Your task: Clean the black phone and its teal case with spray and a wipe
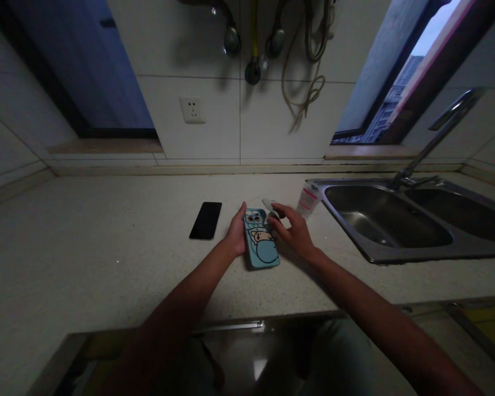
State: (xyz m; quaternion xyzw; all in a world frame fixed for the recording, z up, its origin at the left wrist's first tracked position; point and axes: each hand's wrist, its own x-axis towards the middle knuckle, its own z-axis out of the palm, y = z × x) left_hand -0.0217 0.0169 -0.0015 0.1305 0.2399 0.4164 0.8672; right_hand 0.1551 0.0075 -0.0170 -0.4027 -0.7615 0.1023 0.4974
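A light blue phone case [262, 242] with a cartoon bear print lies on the pale countertop [107, 247]. My left hand [236, 234] rests against the case's left edge, fingers curled along it. My right hand [292, 228] is at the case's upper right corner, its fingers pinched on a small pale item [269, 205] that I cannot make out clearly. A black phone [205, 220] lies flat to the left of my left hand, apart from it.
A small white bottle with a pink label [308, 199] stands just behind my right hand. A steel double sink [396, 220] with a tap [441, 132] fills the right side. A wall socket [192, 109] and hanging hoses [305, 82] are on the back wall.
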